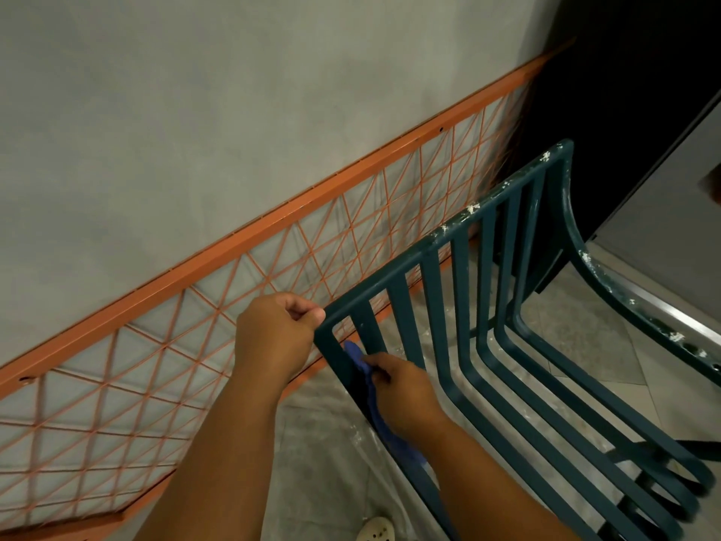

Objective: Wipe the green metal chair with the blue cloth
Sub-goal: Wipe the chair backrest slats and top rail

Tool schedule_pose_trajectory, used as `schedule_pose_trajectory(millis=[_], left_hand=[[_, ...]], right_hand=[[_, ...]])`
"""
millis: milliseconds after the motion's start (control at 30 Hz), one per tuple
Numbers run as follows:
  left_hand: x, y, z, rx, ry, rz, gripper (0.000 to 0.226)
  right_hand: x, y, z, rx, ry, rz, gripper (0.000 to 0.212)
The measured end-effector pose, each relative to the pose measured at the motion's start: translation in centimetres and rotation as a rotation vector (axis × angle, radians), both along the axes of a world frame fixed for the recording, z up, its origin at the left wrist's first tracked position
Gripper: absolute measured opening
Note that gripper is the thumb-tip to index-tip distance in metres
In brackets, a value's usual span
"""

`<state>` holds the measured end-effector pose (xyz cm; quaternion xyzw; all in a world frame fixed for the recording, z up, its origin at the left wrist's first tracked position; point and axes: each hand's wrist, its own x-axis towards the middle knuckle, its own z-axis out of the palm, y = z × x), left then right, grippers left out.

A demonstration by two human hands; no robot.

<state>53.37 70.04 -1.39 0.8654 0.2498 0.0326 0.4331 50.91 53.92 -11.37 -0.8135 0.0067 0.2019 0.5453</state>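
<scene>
The green metal chair fills the right half of the head view, its slatted back toward me and the seat slats curving away to the lower right. White paint specks dot its top rail and right armrest. My left hand grips the top left corner of the backrest frame. My right hand holds the blue cloth pressed against the left upright of the backrest, just below that corner. The cloth hangs down under my wrist.
An orange wire-grid panel leans against the grey wall to the left of the chair. Clear plastic sheeting covers the tiled floor. A dark doorway with a metal threshold lies at the right. A white shoe shows at the bottom.
</scene>
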Motion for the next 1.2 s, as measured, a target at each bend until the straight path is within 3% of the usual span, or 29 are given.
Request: schedule_pose_trajectory(millis=[100,167,267,400,467,533,600,667,800,867,933,1067,1200], left_hand=[[0.1,0.0,0.2,0.012,0.013,-0.005,0.013],[0.2,0.1,0.2,-0.001,0.022,-0.005,0.011],[0.2,0.1,0.1,0.017,0.019,-0.013,0.013],[0.1,0.0,0.1,0.089,0.010,-0.034,0.017],[0.2,0.0,0.2,0.087,0.025,-0.033,0.015],[0.3,0.0,0.4,0.074,0.041,-0.038,0.013],[0.4,0.1,0.6,0.069,0.061,-0.049,0.013],[0.5,-0.1,0.8,0.104,0.078,-0.076,0.014],[1.1,-1.2,1.2,0.166,0.006,-0.121,0.010],[1.7,-2.2,1.2,0.181,-0.091,-0.115,0.010],[2.6,-3.1,1.1,0.190,-0.198,-0.087,0.009],[3.9,-4.0,0.6,0.228,-0.350,-0.093,0.018],[4.5,-4.1,-0.3,0.253,-0.373,-0.124,0.025]], right_hand=[[0.2,-0.3,2.3,0.148,-0.010,-0.322,0.032],[-0.1,0.8,3.8,0.233,-0.214,-0.526,0.033],[0.1,3.0,3.9,0.087,-0.569,-0.387,0.027],[1.8,3.3,1.6,-0.181,-0.742,-0.243,0.035],[1.7,2.4,0.0,-0.276,-0.700,-0.142,0.036],[1.0,1.2,-1.7,-0.260,-0.497,-0.083,0.033],[0.3,0.0,-2.5,-0.131,-0.227,-0.147,0.026],[-0.1,-0.5,-2.2,-0.113,-0.166,-0.264,0.023],[0.7,0.4,2.2,0.008,-0.510,-0.561,0.024],[1.5,1.6,3.9,-0.041,-0.719,-0.530,0.023],[2.7,2.6,4.9,-0.161,-0.838,-0.317,0.035],[4.6,1.4,4.8,-0.436,-0.920,-0.028,0.037],[7.3,0.6,6.3,-0.576,-0.807,-0.095,0.030]])
